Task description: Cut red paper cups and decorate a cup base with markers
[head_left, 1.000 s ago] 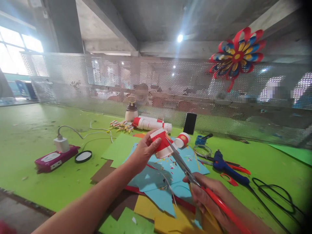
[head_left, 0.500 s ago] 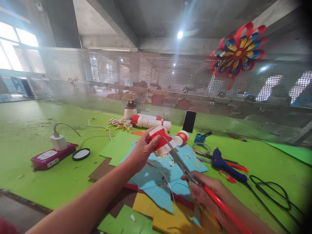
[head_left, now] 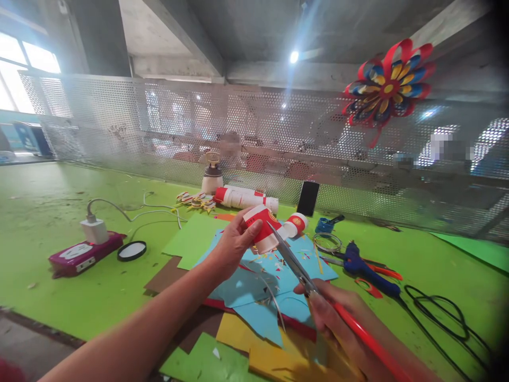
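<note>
- Your left hand [head_left: 234,239] is pinched closed on the red-and-white cup [head_left: 262,228], thumb across its printed side; the cup is tilted, held above the blue paper [head_left: 246,284].
- Your right hand [head_left: 338,310] is wrapped around the red-handled scissors [head_left: 296,262], blades pointing up toward the cup and their tips at its side (whether the wall sits between them, you can't quite tell from here).
- The blue paper lies on the green desk [head_left: 95,313], under your hands, sprinkled with small coloured scraps [head_left: 274,257].
- Just beyond the blue paper, a second cup [head_left: 296,225] lies on its side.
- Nearer you than the blue paper are yellow sheets [head_left: 238,331] and a green piece [head_left: 207,361]; brown paper [head_left: 161,276] and pale green sheets [head_left: 189,241] stick out on its left.
- Farther behind the blue paper, you have rows of nested cups [head_left: 248,200], a spray bottle [head_left: 212,181] and a dark-screened phone [head_left: 308,198] propped up.
- To the right of the blue paper sit a blue tub [head_left: 325,226], a wire ring [head_left: 327,243] and a blue glue gun [head_left: 369,273] with its black cable [head_left: 441,302].
- Well to its left, your purple power strip [head_left: 81,257] carries a white plug [head_left: 94,232], near a black-rimmed disc [head_left: 132,250].
- Past everything stands a perforated screen [head_left: 191,122], with a looped paper flower [head_left: 388,89] high on the right.
</note>
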Tool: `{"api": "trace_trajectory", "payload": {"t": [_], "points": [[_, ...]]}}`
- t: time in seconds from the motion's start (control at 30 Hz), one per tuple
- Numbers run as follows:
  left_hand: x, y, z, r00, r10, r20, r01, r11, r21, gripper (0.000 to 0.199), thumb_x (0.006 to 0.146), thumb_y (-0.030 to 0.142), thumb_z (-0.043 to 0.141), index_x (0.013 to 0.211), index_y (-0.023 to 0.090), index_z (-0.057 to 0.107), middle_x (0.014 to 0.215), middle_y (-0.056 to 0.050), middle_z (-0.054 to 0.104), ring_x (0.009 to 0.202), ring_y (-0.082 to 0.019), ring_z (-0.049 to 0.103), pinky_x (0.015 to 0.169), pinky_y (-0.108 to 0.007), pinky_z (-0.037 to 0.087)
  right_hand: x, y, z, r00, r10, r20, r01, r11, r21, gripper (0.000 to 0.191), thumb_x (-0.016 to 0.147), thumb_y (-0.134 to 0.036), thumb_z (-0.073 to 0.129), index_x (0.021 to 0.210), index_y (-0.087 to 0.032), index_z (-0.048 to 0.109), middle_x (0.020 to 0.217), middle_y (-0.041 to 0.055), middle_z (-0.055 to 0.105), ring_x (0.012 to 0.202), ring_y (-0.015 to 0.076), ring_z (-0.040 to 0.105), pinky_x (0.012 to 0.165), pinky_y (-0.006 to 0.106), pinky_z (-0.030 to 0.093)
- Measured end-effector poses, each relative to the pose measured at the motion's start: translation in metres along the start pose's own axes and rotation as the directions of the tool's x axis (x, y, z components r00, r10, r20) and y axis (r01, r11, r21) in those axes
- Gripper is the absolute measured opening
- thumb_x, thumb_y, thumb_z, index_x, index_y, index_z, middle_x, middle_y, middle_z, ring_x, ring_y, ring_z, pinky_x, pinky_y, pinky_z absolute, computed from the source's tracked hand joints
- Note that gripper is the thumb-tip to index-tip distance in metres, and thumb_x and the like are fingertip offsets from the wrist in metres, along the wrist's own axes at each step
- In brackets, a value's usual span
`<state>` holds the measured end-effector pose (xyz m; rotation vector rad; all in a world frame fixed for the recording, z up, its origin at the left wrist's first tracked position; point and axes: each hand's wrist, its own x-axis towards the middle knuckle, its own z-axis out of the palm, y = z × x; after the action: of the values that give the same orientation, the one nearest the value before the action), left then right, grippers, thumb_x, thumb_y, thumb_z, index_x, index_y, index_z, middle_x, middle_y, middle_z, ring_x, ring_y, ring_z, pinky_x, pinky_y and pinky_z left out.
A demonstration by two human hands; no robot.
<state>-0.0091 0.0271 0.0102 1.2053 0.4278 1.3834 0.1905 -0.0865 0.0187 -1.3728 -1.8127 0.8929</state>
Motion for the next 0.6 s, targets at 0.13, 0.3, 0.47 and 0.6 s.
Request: {"api": "trace_trajectory", "payload": {"t": [0.13, 0.3, 0.47, 0.6], "points": [[0.0, 0.0, 0.001, 1.0, -0.022, -0.022, 0.022, 1.0, -0.016, 0.049, 0.081, 0.043, 0.073, 0.122, 0.02, 0.058, 0.12, -0.013, 0.067, 0.103, -0.024, 0.065, 0.088, -0.036, 0.051, 0.0, 0.001, 0.003, 0.999, -0.021, -0.032, 0.022, 1.0, 0.016, 0.058, 0.087, -0.074, 0.04, 0.084, -0.02, 0.061, 0.05, -0.0049, 0.043, 0.041, 0.0093, 0.037, 0.039, 0.022, 0.03], [-0.004, 0.007, 0.003, 0.998, -0.055, 0.014, 0.056, 0.998, -0.041, 0.053, 0.078, 0.034, 0.076, 0.125, 0.021, 0.057, 0.122, -0.013, 0.066, 0.102, -0.024, 0.065, 0.085, -0.035, 0.05, 0.002, 0.002, 0.003, 0.998, -0.04, -0.044, 0.042, 0.998, 0.042, 0.057, 0.087, -0.074, 0.042, 0.082, -0.02, 0.06, 0.05, -0.0048, 0.043, 0.042, 0.0096, 0.036, 0.039, 0.023, 0.027], [-0.005, 0.01, -0.001, 0.997, -0.058, 0.053, 0.062, 0.996, -0.065, 0.073, 0.069, 0.017, 0.077, 0.136, 0.023, 0.05, 0.122, -0.011, 0.067, 0.107, -0.027, 0.063, 0.087, -0.036, 0.049, 0.002, 0.002, 0.0, 0.997, -0.064, -0.034, 0.063, 0.998, -0.023, 0.056, 0.089, -0.073, 0.038, 0.082, -0.021, 0.059, 0.052, -0.0042, 0.042, 0.046, 0.0113, 0.035, 0.041, 0.024, 0.025], [-0.004, 0.01, -0.002, 0.996, -0.061, 0.072, 0.066, 0.996, -0.067, 0.082, 0.068, 0.016, 0.075, 0.143, 0.027, 0.043, 0.119, -0.01, 0.068, 0.107, -0.029, 0.064, 0.089, -0.038, 0.048, 0.001, 0.001, 0.001, 0.997, -0.055, -0.047, 0.054, 0.998, -0.026, 0.056, 0.089, -0.073, 0.037, 0.081, -0.021, 0.059, 0.051, -0.0044, 0.042, 0.044, 0.011, 0.036, 0.041, 0.024, 0.027]]}}
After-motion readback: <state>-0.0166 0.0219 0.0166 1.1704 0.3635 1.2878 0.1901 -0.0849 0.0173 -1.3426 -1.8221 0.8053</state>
